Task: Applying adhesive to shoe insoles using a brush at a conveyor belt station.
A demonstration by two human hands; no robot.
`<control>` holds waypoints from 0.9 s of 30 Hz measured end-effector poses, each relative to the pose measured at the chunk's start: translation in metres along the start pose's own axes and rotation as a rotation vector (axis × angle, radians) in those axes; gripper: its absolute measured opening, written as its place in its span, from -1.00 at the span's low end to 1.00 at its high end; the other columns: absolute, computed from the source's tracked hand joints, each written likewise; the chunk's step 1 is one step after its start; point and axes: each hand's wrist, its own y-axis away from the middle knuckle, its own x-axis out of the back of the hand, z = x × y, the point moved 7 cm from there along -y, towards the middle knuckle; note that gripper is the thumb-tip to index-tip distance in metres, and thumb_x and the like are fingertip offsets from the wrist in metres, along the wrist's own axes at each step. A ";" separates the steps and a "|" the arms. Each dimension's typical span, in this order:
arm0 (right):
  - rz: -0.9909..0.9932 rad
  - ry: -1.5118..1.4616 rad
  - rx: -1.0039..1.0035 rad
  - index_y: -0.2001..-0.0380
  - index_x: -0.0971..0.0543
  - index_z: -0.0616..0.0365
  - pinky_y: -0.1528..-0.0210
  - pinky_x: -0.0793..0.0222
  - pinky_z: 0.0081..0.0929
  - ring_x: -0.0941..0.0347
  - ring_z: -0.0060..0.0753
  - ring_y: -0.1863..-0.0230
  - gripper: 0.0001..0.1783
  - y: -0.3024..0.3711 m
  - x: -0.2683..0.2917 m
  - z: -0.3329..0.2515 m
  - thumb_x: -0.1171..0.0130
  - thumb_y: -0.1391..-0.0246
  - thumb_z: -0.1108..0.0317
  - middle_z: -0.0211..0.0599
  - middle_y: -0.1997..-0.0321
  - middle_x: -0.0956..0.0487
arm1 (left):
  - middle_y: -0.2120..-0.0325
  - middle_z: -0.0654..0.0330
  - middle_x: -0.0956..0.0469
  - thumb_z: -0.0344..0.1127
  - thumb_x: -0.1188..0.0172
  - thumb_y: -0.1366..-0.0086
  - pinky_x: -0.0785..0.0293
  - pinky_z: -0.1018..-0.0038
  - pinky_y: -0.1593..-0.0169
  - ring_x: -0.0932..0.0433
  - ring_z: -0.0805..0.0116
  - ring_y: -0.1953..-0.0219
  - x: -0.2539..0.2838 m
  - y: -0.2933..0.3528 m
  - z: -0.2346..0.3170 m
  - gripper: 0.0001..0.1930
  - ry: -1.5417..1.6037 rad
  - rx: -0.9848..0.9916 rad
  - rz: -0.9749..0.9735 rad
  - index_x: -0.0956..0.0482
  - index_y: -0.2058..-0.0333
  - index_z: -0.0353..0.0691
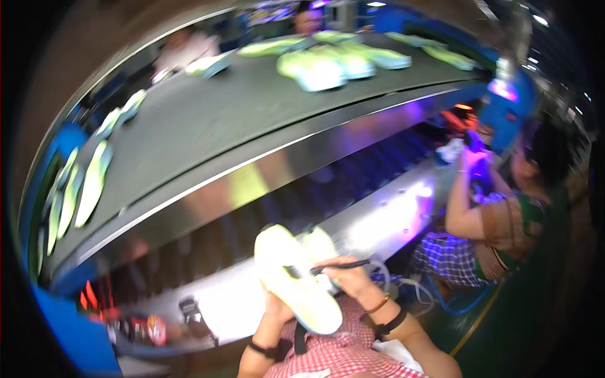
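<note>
My left hand (277, 307) grips a pale yellow-green shoe (296, 302) from beneath and holds it tilted above my lap. The fingers under the shoe are hidden. In my right hand (348, 277) is a slim dark pen-like tool (345, 265), pinched between the fingers, with one end close to the shoe's opening. Blur hides whether that end touches the shoe. Just behind, next to the held shoe, a second yellow-green shoe (319, 244) shows in part.
Beyond a metal bench (233, 312) runs a dark conveyor belt (208, 120) carrying several yellow-green shoes (312, 68). Small items, including a round red-and-white container (156, 330), sit at the bench's left. A co-worker (504, 214) sits at the right under a purple-lit lamp (504, 88).
</note>
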 end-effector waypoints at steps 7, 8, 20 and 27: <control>0.038 -0.102 -0.079 0.33 -0.53 0.38 0.17 -0.37 -0.63 -0.48 -0.51 0.31 -0.79 -0.023 -0.014 0.020 -0.16 0.14 0.60 -0.18 0.32 -0.57 | 0.00 -0.10 -0.32 0.47 0.54 -0.07 -0.31 0.10 -0.02 -0.37 -0.10 0.03 0.017 0.014 0.005 -0.10 -0.228 -0.015 0.179 -0.13 -0.12 -0.20; 0.052 -0.128 -0.112 0.33 -0.53 0.38 0.18 -0.37 -0.63 -0.47 -0.52 0.32 -0.79 -0.028 -0.016 0.023 -0.17 0.14 0.59 -0.19 0.32 -0.57 | -0.02 -0.03 -0.30 0.44 0.57 -0.10 -0.26 0.13 -0.07 -0.35 -0.03 0.00 0.012 0.013 0.005 -0.12 -0.238 0.010 0.116 -0.12 -0.13 -0.19; 0.004 0.103 0.025 0.36 -0.56 0.31 0.23 -0.35 -0.69 -0.46 -0.59 0.33 -0.81 -0.069 -0.038 -0.008 -0.22 0.15 0.53 -0.31 0.39 -0.57 | -0.03 0.13 -0.32 0.37 0.55 -0.16 -0.23 0.23 -0.10 -0.34 0.17 -0.03 0.009 0.009 0.003 -0.20 -0.234 -0.067 0.102 -0.17 -0.13 -0.13; -0.247 0.682 0.503 0.39 -0.56 0.24 0.19 -0.35 -0.45 -0.49 -0.20 0.33 -0.81 -0.033 -0.087 -0.027 -0.19 0.19 0.45 -0.13 0.36 -0.56 | 0.06 0.14 -0.38 0.36 0.42 -0.15 -0.24 0.27 -0.09 -0.36 0.16 0.01 0.018 0.000 0.023 -0.26 -0.227 -0.247 0.349 -0.27 -0.04 -0.13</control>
